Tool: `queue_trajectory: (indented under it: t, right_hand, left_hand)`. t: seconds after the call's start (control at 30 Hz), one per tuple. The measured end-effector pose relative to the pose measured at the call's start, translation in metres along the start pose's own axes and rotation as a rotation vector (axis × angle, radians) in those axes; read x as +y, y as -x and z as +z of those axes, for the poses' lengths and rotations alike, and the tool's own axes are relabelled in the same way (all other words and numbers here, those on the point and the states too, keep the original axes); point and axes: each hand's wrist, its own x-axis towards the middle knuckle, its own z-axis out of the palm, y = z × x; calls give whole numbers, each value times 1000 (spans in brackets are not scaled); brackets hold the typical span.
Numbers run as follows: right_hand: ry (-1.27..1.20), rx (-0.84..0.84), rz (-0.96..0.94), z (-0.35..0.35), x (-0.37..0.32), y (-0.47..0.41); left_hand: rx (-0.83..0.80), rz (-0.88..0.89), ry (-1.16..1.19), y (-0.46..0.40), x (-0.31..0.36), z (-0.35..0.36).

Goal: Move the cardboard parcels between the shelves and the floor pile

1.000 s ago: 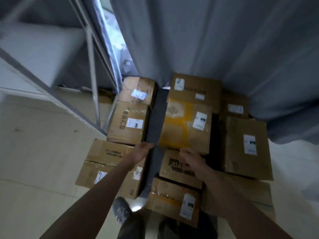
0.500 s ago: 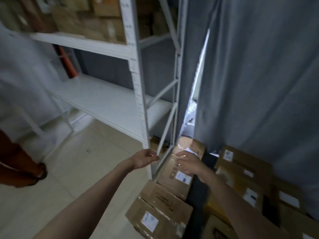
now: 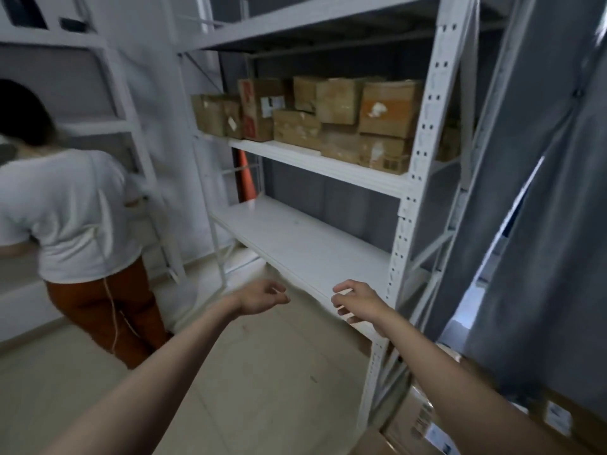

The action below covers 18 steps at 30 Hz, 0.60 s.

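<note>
Both hands hold nothing: the left hand (image 3: pixel 262 298) and right hand (image 3: pixel 358 303) hang loosely curled before the bare lower shelf (image 3: pixel 305 244). Cardboard parcels (image 3: pixel 331 116) fill the shelf above, far right; more parcels (image 3: pixel 423 418) lie on the floor, near right, so moving seems unfinished.

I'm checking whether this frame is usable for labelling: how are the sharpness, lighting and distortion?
Head view: motion blur smears the person at left and softens the parcels on the shelf; labels are unreadable. The light is dim and flat, with daylight only through the curtain gap. Wide-angle distortion bows the rack upright. The left hand and right hand are fairly clear, both empty.
</note>
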Motion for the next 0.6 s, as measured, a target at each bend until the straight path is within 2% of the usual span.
queue_trajectory:
  t: [0.17,0.37,0.6]
  right_hand:
    - [16,-10,-104,20,-67,-37]
    - [34,24,-197,30,-129,-110]
    - [13,248,-328,-4,-207,-210]
  left_hand:
    - [79,2,-19,-18,-20,-60]
    - [132,21,-60,-78,-41,-128]
    - [168,148,-119,-183,-9,-214]
